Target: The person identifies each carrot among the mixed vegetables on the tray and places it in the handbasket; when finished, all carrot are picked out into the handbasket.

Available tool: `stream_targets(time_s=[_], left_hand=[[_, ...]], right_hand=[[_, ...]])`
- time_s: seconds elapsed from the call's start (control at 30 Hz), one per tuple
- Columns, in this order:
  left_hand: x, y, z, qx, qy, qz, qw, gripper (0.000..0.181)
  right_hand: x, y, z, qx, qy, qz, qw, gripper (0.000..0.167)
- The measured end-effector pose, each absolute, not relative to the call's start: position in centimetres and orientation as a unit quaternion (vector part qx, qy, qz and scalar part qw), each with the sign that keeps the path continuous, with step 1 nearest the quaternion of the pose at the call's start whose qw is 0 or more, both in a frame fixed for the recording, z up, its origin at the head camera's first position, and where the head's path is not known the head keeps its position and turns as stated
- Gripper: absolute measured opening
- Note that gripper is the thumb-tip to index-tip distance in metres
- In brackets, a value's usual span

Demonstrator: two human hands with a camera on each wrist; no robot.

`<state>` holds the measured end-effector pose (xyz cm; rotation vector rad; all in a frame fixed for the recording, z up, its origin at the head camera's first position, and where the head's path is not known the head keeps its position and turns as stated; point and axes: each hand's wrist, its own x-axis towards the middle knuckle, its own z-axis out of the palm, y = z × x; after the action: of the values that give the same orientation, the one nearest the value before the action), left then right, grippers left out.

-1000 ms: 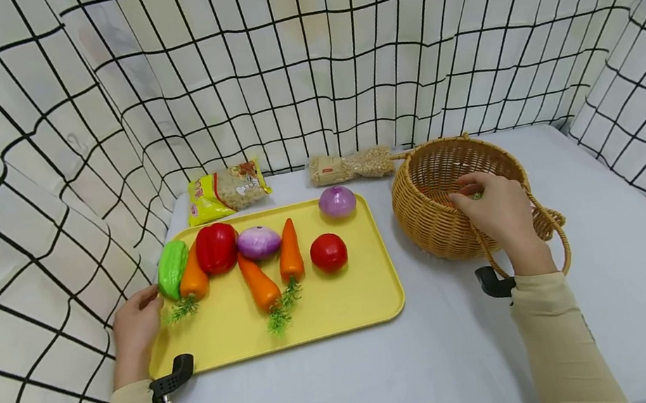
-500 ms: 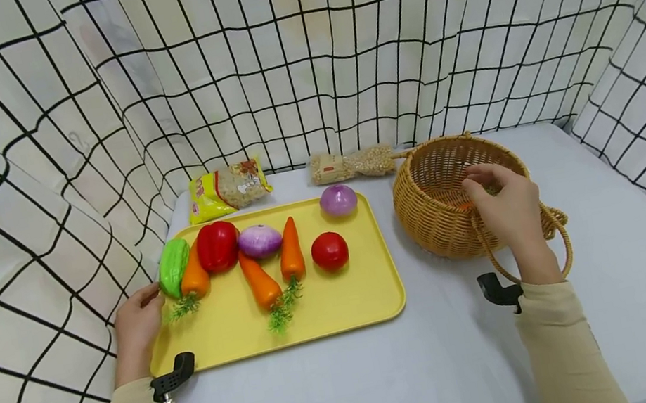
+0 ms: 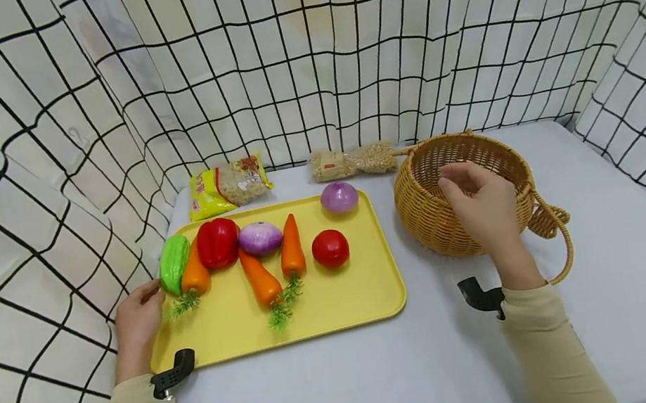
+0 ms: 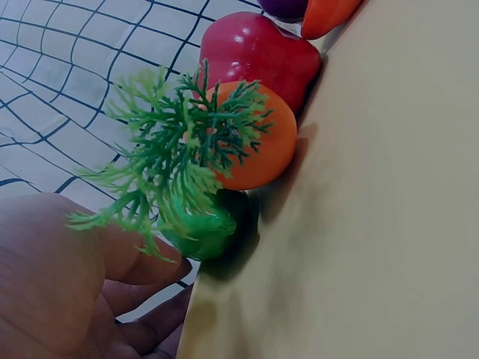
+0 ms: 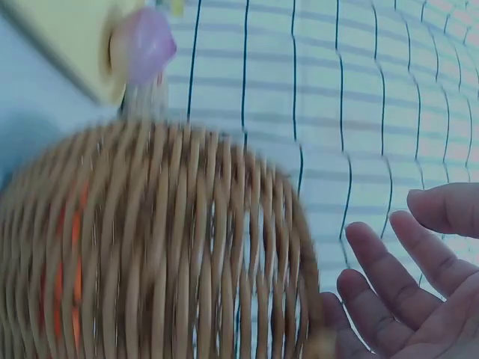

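White cloth [image 3: 329, 393] below, netted backdrop [image 3: 302, 76] behind. Right hand [image 3: 487, 208] over near side of wicker basket [image 3: 439, 225], thumb and fingers apart, holding nothing. Left hand [image 3: 139, 323] at left edge of yellow tray [image 3: 340, 305], beside green vegetable [image 3: 175, 260]; whether it grips rim, cannot tell. Work looks partway: something orange [image 5: 77, 277] inside basket, showing through weave; carrots [image 3: 261, 281], red pepper [image 3: 219, 243], tomato [image 3: 330, 249], purple onion [image 3: 339, 197] among pieces on tray, seemingly left to handle.
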<state>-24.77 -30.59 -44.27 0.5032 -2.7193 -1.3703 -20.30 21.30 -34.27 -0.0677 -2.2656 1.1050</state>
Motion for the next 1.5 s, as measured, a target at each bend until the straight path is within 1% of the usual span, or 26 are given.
stream_targets(time_s=[0.2,0.33,0.47,0.67,0.9,1.13,1.43,1.5], left_hand=[[-24.8,-30.7,-44.3,0.167,-0.877,-0.449,0.027,0.049],[-24.7,-30.6,-44.2,0.169,-0.876,-0.451,0.031,0.048],[-24.7,-30.6,-44.3,0.174,-0.874,-0.452,0.035,0.047],[-24.8,-30.5,-44.4,0.183,-0.873,-0.450,0.032,0.046],[-24.8,-30.7,-44.4,0.193,-0.874,-0.443,0.044,0.045],[-24.6,-30.8,-44.5,0.192,-0.869,-0.455,0.035,0.045],[-24.5,-30.8,-44.4,0.192,-0.863,-0.466,0.036,0.045],[-24.5,-30.8,-44.2,0.190,-0.865,-0.464,0.037,0.046]], right_hand=[[-21.1,17.7,-34.8,0.059,-0.844,0.438,0.303,0.016],[-21.7,15.4,-35.8,0.090,-0.842,0.445,0.292,0.013],[-22.3,13.1,-36.9,0.111,-0.844,0.451,0.270,0.012],[-22.9,10.4,-37.5,0.109,-0.838,0.477,0.240,0.012],[-23.7,7.5,-36.8,0.121,-0.839,0.492,0.197,0.014],[-24.4,5.3,-36.5,0.139,-0.843,0.494,0.164,0.014],[-24.7,2.9,-37.9,0.131,-0.836,0.516,0.131,0.016],[-24.6,2.4,-38.2,0.125,-0.829,0.534,0.114,0.019]])
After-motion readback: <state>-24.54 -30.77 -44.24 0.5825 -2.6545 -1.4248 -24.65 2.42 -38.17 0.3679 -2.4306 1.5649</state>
